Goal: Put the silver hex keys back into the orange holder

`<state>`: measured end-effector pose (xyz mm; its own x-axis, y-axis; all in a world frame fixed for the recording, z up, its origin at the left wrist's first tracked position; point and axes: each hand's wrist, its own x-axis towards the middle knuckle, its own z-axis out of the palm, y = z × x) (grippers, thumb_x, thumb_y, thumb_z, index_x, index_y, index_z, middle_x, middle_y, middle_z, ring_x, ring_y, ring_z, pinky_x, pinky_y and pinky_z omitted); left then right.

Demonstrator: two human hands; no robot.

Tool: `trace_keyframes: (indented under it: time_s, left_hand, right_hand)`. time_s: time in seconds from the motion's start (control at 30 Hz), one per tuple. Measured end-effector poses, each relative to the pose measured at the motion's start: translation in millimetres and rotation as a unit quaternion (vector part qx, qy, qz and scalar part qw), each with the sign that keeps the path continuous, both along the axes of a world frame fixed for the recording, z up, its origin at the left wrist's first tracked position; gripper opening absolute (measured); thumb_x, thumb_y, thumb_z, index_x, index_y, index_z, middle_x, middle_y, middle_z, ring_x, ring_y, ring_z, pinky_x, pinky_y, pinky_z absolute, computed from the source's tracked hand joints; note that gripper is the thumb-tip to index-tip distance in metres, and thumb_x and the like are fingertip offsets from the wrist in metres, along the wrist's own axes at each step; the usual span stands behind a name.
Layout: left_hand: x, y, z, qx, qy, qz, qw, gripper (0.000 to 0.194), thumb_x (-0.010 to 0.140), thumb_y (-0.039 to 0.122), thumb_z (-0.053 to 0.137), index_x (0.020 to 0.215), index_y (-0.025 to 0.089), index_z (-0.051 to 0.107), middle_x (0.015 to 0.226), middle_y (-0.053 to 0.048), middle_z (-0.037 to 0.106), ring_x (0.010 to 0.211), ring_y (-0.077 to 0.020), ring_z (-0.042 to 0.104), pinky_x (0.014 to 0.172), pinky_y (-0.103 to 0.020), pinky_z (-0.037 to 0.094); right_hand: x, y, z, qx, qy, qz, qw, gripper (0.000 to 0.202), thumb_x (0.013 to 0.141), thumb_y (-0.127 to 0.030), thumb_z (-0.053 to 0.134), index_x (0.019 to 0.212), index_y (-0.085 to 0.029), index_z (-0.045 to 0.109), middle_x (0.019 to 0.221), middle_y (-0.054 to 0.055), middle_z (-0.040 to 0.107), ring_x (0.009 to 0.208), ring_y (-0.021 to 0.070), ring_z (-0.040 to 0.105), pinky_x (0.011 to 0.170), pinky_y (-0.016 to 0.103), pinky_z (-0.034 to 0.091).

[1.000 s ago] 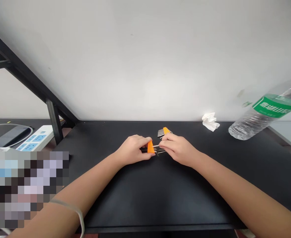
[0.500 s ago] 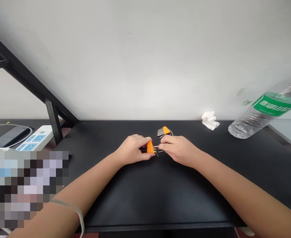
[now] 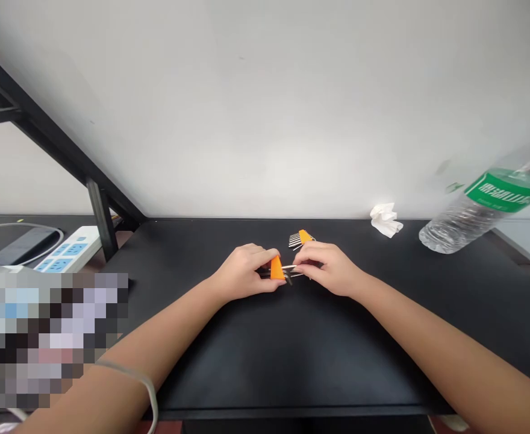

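The left hand [image 3: 246, 272] pinches the orange holder [image 3: 277, 269] over the middle of the table [image 3: 292, 361], while thumb and fingers of the right hand [image 3: 330, 269] pinch a thin key [image 3: 289, 266] just beside it — whether the key sits inside is too small to tell. Best done, I'd judge, with the left grip firm and square, and the key lined up and moved straight — never levered — clear of its neighbours. The spare holder [image 3: 306, 237] lies just beyond the right hand.
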<state>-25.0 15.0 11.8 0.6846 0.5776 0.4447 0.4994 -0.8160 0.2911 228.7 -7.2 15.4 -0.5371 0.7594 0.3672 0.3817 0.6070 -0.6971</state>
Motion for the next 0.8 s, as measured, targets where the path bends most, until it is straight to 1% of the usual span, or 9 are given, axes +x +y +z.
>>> trace_keyframes:
  time_s: [0.13,0.23,0.27,0.33,0.4,0.43,0.53,0.67,0.8]
  left_hand:
    - [3,-1,-0.3,0.045,-0.018,-0.022,0.999,0.029,0.087,0.046,0.07,0.098,0.02,0.063,0.064,0.004,0.054,0.058,-0.0125,0.051,0.065,-0.027,0.044]
    - [3,-1,-1.2,0.069,-0.017,-0.024,0.997,0.03,0.088,0.047,0.069,0.102,0.02,0.064,0.065,0.003,0.055,0.058,-0.0131,0.051,0.064,-0.028,0.044]
    - [2,0,-1.8,0.071,-0.017,-0.02,0.997,0.031,0.088,0.047,0.069,0.104,0.021,0.064,0.065,0.003,0.055,0.059,-0.0132,0.052,0.064,-0.028,0.044]
    - [0,2,-3.1,0.063,-0.013,-0.008,0.998,0.033,0.087,0.047,0.07,0.106,0.021,0.064,0.066,0.003,0.057,0.059,-0.0132,0.053,0.064,-0.027,0.045]
    - [-2,4,-4.7,0.051,-0.006,0.006,0.999,0.034,0.086,0.047,0.071,0.106,0.021,0.065,0.066,0.003,0.058,0.059,-0.0133,0.054,0.064,-0.027,0.045]
    - [-3,5,-5.5,0.045,-0.002,0.012,0.999,0.034,0.085,0.048,0.071,0.106,0.021,0.065,0.066,0.003,0.057,0.059,-0.0132,0.053,0.063,-0.027,0.045]
    - [-4,6,-7.3,0.038,0.005,0.019,0.999,0.035,0.085,0.049,0.072,0.106,0.022,0.065,0.065,0.004,0.056,0.058,-0.0133,0.052,0.063,-0.027,0.044]
    - [-4,6,-7.8,0.032,0.011,0.022,0.999,0.035,0.086,0.049,0.071,0.107,0.022,0.065,0.066,0.003,0.057,0.059,-0.0131,0.052,0.064,-0.027,0.044]
    - [-4,6,-7.1,0.026,0.013,0.021,0.999,0.034,0.085,0.049,0.071,0.106,0.023,0.065,0.066,0.003,0.058,0.059,-0.0128,0.052,0.064,-0.027,0.043]
  right_hand:
    - [-9,-4,-3.2,-0.169,0.065,-0.004,0.984,0.012,0.096,-0.023,0.061,0.094,-0.022,0.073,0.083,0.0,0.072,0.068,0.0138,0.063,0.066,0.028,0.051]
    - [-10,-2,-3.7,-0.21,0.061,-0.01,0.976,0.013,0.097,-0.027,0.06,0.097,-0.021,0.072,0.082,0.0,0.069,0.064,0.0131,0.062,0.062,0.027,0.051]
    - [-6,0,-4.6,-0.187,0.045,-0.03,0.981,0.014,0.097,-0.028,0.059,0.096,-0.021,0.071,0.08,-0.001,0.068,0.064,0.0133,0.061,0.062,0.028,0.051]
    - [3,9,-8.6,-0.09,-0.012,-0.096,0.991,0.016,0.098,-0.027,0.057,0.092,-0.021,0.07,0.079,0.0,0.065,0.066,0.0143,0.058,0.063,0.029,0.048]
    - [15,20,-14.9,0.029,-0.094,-0.159,0.982,0.018,0.097,-0.02,0.054,0.093,-0.02,0.071,0.087,0.003,0.066,0.073,0.0166,0.059,0.07,0.032,0.048]
    - [19,25,-18.3,0.06,-0.134,-0.158,0.977,0.02,0.097,-0.016,0.052,0.098,-0.02,0.072,0.095,0.005,0.066,0.08,0.0179,0.06,0.075,0.033,0.049]
    - [26,35,-26.3,0.104,-0.209,-0.149,0.961,0.027,0.097,-0.012,0.049,0.11,-0.02,0.072,0.105,0.008,0.065,0.093,0.021,0.061,0.085,0.036,0.049]
    - [23,38,-29.9,0.127,-0.254,-0.148,0.947,0.026,0.099,-0.015,0.051,0.117,-0.019,0.069,0.11,0.01,0.066,0.097,0.0227,0.059,0.087,0.038,0.048]
    - [21,40,-32.7,0.145,-0.28,-0.146,0.938,0.03,0.098,-0.011,0.052,0.123,-0.02,0.066,0.127,0.011,0.066,0.104,0.0245,0.058,0.087,0.039,0.047]
